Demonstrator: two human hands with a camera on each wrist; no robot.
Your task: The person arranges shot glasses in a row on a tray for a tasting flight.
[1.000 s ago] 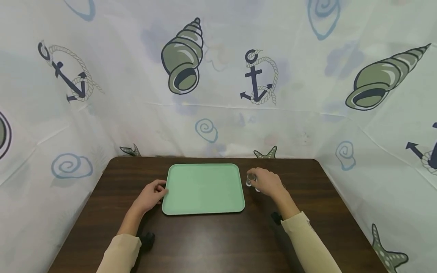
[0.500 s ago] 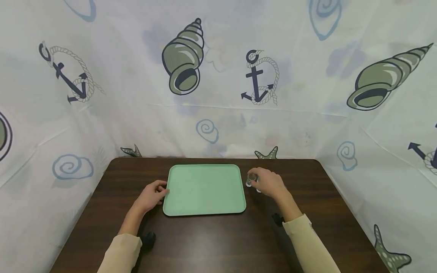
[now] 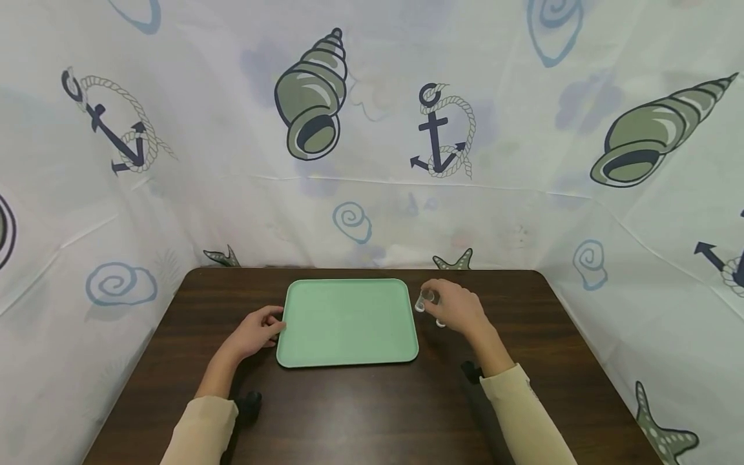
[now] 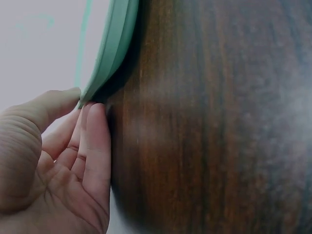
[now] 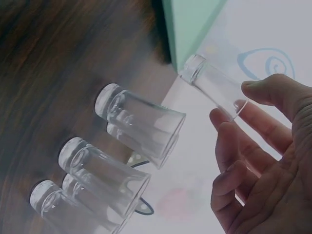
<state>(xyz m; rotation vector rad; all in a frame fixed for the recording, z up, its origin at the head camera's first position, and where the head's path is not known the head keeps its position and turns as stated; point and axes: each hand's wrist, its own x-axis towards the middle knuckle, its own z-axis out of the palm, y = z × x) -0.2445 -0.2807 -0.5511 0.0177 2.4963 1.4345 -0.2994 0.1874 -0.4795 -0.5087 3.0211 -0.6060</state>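
Note:
A light green rectangular tray lies on the dark wooden table. At its left edge my left hand pinches the rim, thumb on top and fingers against the outer side, as the left wrist view shows. My right hand, beyond the tray's right edge, holds a small clear shot glass by its upper rim between thumb and fingers. That glass is upright in the head view, its thick base close to the tray's right side. Several similar shot glasses stand on the table beneath the right hand, mostly hidden by it in the head view.
The brown wood-grain table runs back to a white cloth backdrop printed with shells, anchors and starfish. More of this cloth hangs at both sides.
My right hand has risen slightly, lifting the shot glass up and a little left toward the tray. The left hand has stayed at the tray's left rim.

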